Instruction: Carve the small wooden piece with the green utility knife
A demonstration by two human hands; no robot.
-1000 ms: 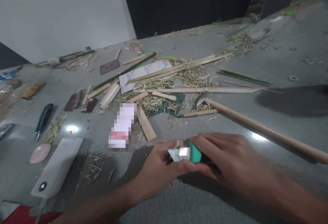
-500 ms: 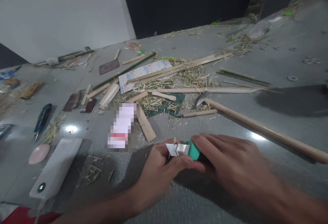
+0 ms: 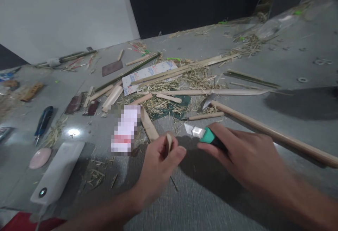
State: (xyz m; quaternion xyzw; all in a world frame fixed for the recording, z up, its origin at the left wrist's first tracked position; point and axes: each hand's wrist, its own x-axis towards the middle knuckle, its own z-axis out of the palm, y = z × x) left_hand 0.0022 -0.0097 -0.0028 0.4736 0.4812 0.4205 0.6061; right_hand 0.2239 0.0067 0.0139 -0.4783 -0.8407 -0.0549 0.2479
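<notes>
Between the thumb and fingers of my left hand (image 3: 158, 164) is a small pale wooden piece (image 3: 169, 141), its lower part hidden by the hand. My right hand (image 3: 245, 157) is wrapped round a utility knife (image 3: 207, 136) with a green and black handle. The knife's blade (image 3: 188, 129) points up and left, apart from the wooden piece. Just beyond my left hand a flat wooden strip (image 3: 149, 125) lies on the grey surface. Near the knife, a thin wooden-handled tool (image 3: 206, 116) rests below a curved metal blade (image 3: 208, 101).
Shavings (image 3: 200, 77) and bamboo strips cover the middle. A long wooden rod (image 3: 271, 130) runs along the right. At left lie a white power bank (image 3: 59, 173), a pink oval object (image 3: 40, 158) and a dark blue screwdriver (image 3: 44, 123). A blurred-out bright rectangle (image 3: 126, 127) is beside the strip.
My hands have moved apart. The knife has shifted up and right, away from my left hand, and the wooden piece in my left hand shows more clearly.
</notes>
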